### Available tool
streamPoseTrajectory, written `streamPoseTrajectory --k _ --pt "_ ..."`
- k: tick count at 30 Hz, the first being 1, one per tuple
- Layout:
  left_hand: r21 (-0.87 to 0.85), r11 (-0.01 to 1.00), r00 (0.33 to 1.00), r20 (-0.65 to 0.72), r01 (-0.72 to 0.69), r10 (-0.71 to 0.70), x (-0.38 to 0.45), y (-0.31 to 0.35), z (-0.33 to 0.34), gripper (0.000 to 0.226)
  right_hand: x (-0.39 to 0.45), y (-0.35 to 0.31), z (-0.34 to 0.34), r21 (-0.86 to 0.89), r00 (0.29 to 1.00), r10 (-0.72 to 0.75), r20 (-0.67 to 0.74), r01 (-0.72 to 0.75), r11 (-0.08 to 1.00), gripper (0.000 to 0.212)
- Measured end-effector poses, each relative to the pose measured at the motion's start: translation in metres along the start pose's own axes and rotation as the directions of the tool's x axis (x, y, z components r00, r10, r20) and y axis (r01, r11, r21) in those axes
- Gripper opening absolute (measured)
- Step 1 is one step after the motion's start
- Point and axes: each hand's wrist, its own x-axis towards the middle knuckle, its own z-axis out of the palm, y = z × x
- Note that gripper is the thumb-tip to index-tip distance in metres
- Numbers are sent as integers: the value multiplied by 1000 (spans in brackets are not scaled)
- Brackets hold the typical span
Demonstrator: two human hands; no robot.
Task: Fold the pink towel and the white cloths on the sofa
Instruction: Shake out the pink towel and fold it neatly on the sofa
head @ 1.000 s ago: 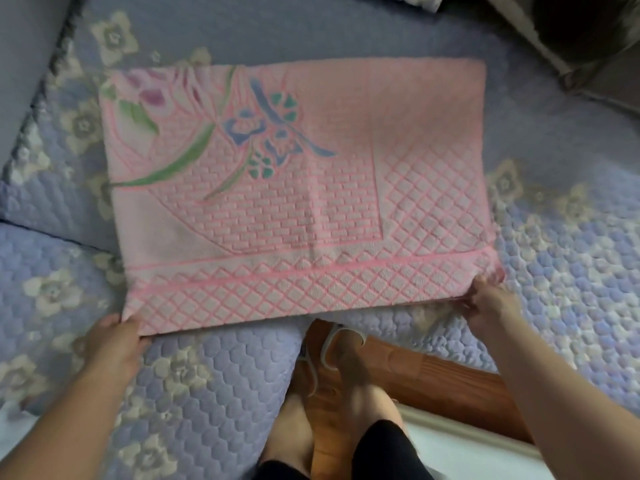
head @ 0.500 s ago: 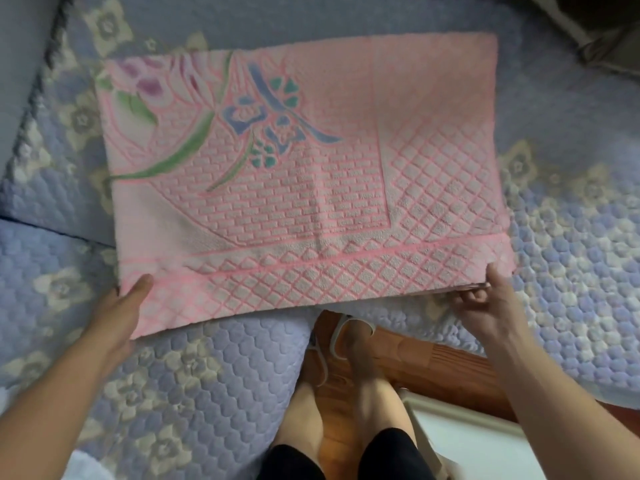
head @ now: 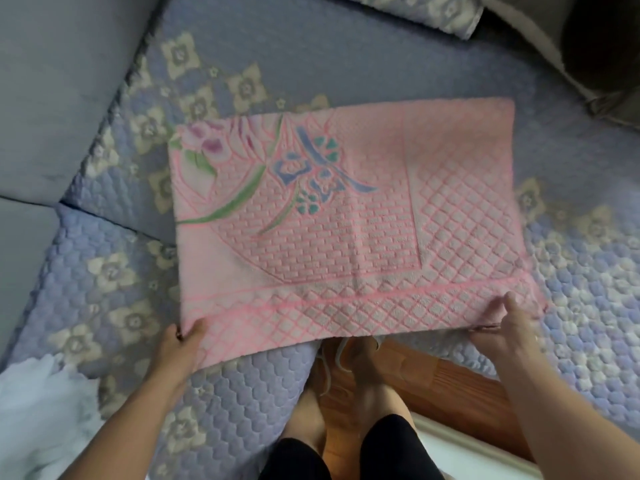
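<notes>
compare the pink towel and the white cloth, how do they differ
The pink towel lies spread flat with a woven flower pattern; the white cloth is plain and bunched. Both hands, left and right, grip the towel; nothing touches the cloth. Both rest on the sofa.

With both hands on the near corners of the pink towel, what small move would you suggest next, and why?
Probably lift both near corners and carry them over to the far edge, halving the pink towel. It lies flat on the sofa cover, the left hand and right hand each pinch a near corner, and the white cloth waits untouched.
</notes>
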Motion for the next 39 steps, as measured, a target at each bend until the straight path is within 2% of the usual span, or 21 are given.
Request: streamPoseTrajectory --k 3,5,7,9,10,11,12,13,15,17,19,21,22,23,25,26,27,29,33,37,39 --pt "-93 994 995 94 54 -45 10 -19 2 68 -5 -7 1 13 994 -100 42 99 995 61" --pt "43 998 999 14 45 -45 10 -18 2 59 -11 -9 1 -23 983 -158 94 161 987 61" --pt "321 945 990 -142 60 -15 4 -12 5 36 -32 -8 9 -97 953 -278 123 290 952 50" --pt "426 904 976 -205 23 72 -14 3 9 32 -73 0 27 -201 864 -449 226 493 847 53" --pt "317 948 988 -134 -36 83 -33 21 13 36 -99 6 38 -241 802 -515 303 587 773 55" --pt "79 994 997 -7 -80 81 -52 40 17 39 -123 15 48 -279 733 -557 389 671 687 51" --pt "-205 977 986 143 -59 90 -76 61 19 42 -144 30 58 -324 673 -551 493 730 601 41" --pt "-438 899 951 278 -2 138 -99 82 19 46 -161 49 69 -372 626 -500 598 770 519 35" --pt "-666 740 846 445 95 293 -135 115 8 65 -183 95 91 -369 525 -348 777 827 423 21" --pt "-739 665 782 477 110 401 -144 129 -12 87 -185 142 112 -245 280 -144 949 944 220 31" --pt "-734 673 802 455 92 387 -129 121 -32 94 -172 193 131 6 -4 133 991 1000 -19 41" --pt "-630 766 907 387 127 168 -97 97 -36 90 -161 238 142 181 -117 355 928 972 -152 48" --pt "-585 796 942 331 156 59 -77 79 -32 82 -152 255 144 235 -132 445 886 955 -183 51" --pt "-530 831 964 263 169 -28 -62 62 -28 71 -146 262 146 247 -100 539 836 947 -207 55" --pt "-424 890 981 164 169 -107 -35 31 -21 64 -139 252 158 103 150 624 767 931 -350 59" --pt "-402 902 984 134 160 -115 -27 21 -18 60 -135 239 167 38 242 583 776 904 -425 55" --pt "-413 896 985 121 164 -125 -23 13 -17 56 -133 224 179 13 271 516 813 877 -480 52" --pt "-445 882 986 131 152 -104 -22 8 -18 57 -134 191 212 33 238 398 886 824 -566 51" --pt "-445 892 995 88 79 -44 -26 -3 -10 35 -130 164 318 199 246 408 879 589 -783 62" --pt "-412 911 1000 8 24 -23 -23 -13 2 37 -135 209 417 259 181 406 896 528 -809 71" --pt "-412 911 1000 8 17 -15 -17 -20 6 43 -131 241 452 226 217 409 886 568 -791 73"
